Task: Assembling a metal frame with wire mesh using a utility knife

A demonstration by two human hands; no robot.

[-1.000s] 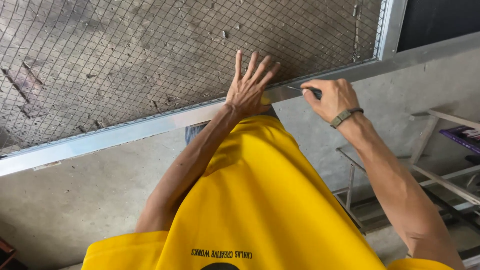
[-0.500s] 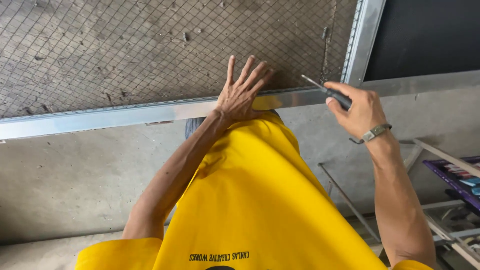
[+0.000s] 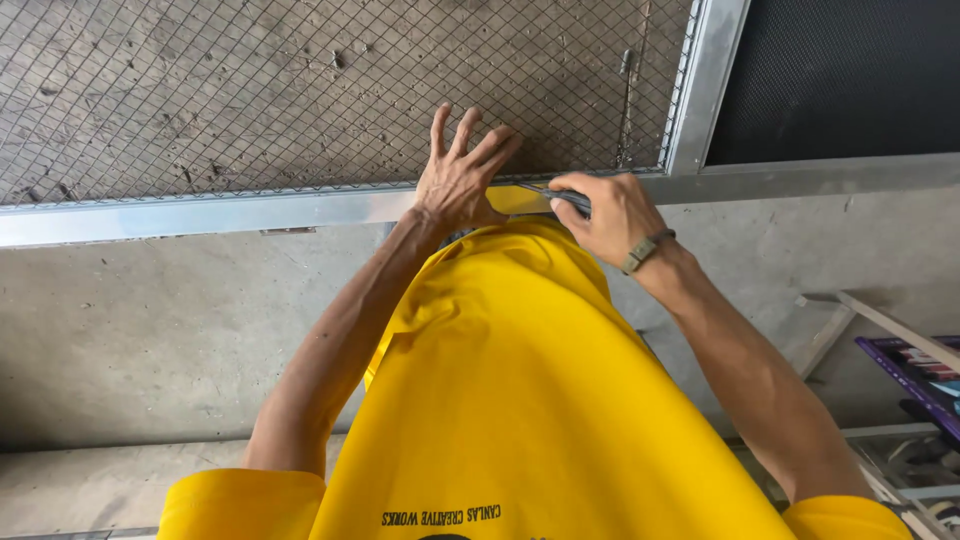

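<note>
My left hand point(image 3: 460, 170) lies flat with fingers spread on the wire mesh point(image 3: 250, 90), its palm on the aluminium frame bar point(image 3: 200, 212). My right hand point(image 3: 610, 215) is closed around a dark-handled thin tool point(image 3: 560, 195), whose tip points left along the frame bar toward my left hand. A band sits on my right wrist. My yellow shirt point(image 3: 520, 400) fills the lower middle of the view.
An upright aluminium frame piece point(image 3: 705, 85) meets the bar at the right, with a dark fine screen point(image 3: 840, 75) beyond it. A concrete floor point(image 3: 150, 330) lies below. A metal rack point(image 3: 890, 340) with purple items stands at the lower right.
My right hand has moved left with the tool, from near the frame corner to right beside my left hand. My left hand has stayed spread on the mesh.
</note>
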